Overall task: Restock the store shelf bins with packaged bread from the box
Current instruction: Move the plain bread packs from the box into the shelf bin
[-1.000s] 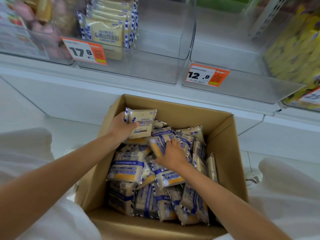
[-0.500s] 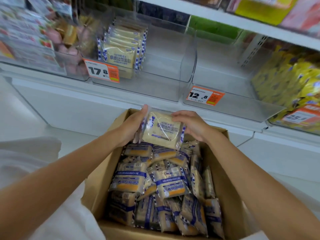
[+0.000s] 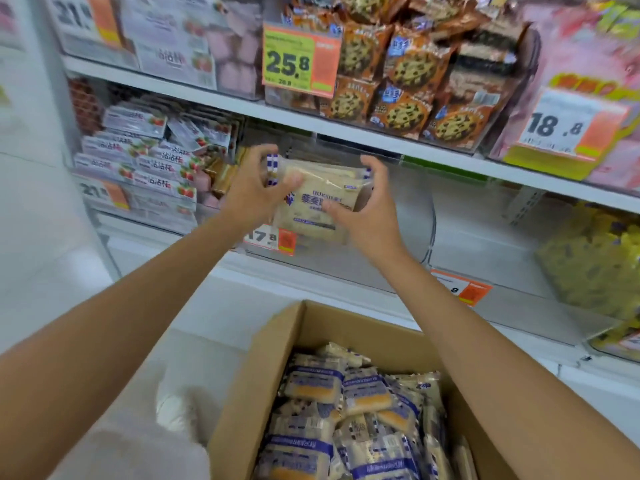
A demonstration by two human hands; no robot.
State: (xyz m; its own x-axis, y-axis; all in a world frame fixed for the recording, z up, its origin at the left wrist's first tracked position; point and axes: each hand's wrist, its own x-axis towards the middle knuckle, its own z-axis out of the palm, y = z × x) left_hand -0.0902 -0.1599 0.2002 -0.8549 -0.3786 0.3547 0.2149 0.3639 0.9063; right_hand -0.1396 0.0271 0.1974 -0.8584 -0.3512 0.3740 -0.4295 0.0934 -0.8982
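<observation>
Both arms are raised from the box [image 3: 263, 375] to the clear bin [image 3: 398, 237] on the lower shelf. The left hand [image 3: 251, 194] is at the upper left corner of a bread pack [image 3: 311, 209]: its fingers [image 3: 268, 150] are spread and hooked, arched above the corner with a gap showing, and its thumb [image 3: 294, 181] lies across the pack's top edge. The right hand [image 3: 369, 216] is at the pack's right side in the same claw-like, half-open shape, its fingertips [image 3: 370, 166] curled over the upper right corner and its thumb tip against the printed front. The frame is motion-blurred, so I cannot tell whether either hand actually clamps the pack or only touches it. The pack stands upright, face outward, at the front of the bin, directly above the 17.8 price tag [image 3: 270, 239], with further packs stacked behind it. The right part of the bin is bare plastic. The box sits open below, between the forearms, crowded with more packs [image 3: 346, 410].
</observation>
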